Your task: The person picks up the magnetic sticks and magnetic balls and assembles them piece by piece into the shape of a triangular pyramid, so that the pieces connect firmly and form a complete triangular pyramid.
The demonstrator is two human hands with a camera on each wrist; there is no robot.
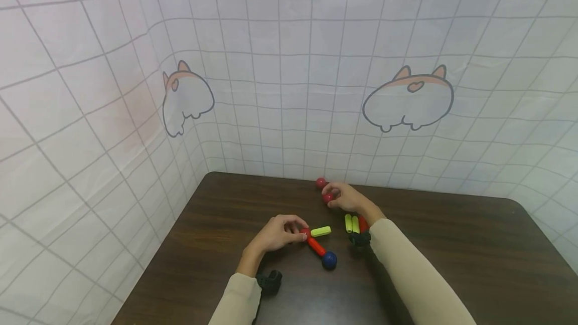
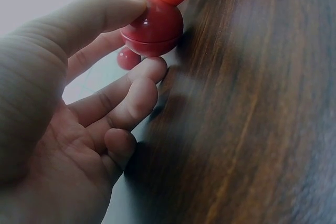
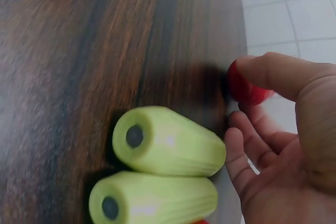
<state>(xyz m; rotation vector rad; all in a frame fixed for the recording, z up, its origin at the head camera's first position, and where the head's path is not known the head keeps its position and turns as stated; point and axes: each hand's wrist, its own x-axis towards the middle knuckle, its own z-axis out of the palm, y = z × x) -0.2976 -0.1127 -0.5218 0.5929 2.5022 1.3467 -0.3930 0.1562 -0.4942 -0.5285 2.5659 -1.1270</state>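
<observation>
My left hand (image 1: 281,233) pinches a glossy red ball (image 2: 155,24) between thumb and fingers, low over the table. From this ball a red rod (image 1: 317,247) runs to a dark blue ball (image 1: 329,260), and a yellow-green rod (image 1: 321,231) points off to the right. Farther back, my right hand (image 1: 348,198) grips a second red ball (image 3: 245,85) with thumb and fingertips. Just behind it lies a third red ball (image 1: 321,182). Two yellow-green rods (image 3: 168,142) lie side by side near the right wrist, each with a dark round spot on its end.
Beside the paired rods is another red rod (image 1: 363,222), partly covered by the right forearm. The dark wooden table (image 1: 451,245) reaches back to a white grid-patterned curtain (image 1: 289,89). Black wrist cameras (image 1: 269,282) hang under both wrists close to the tabletop.
</observation>
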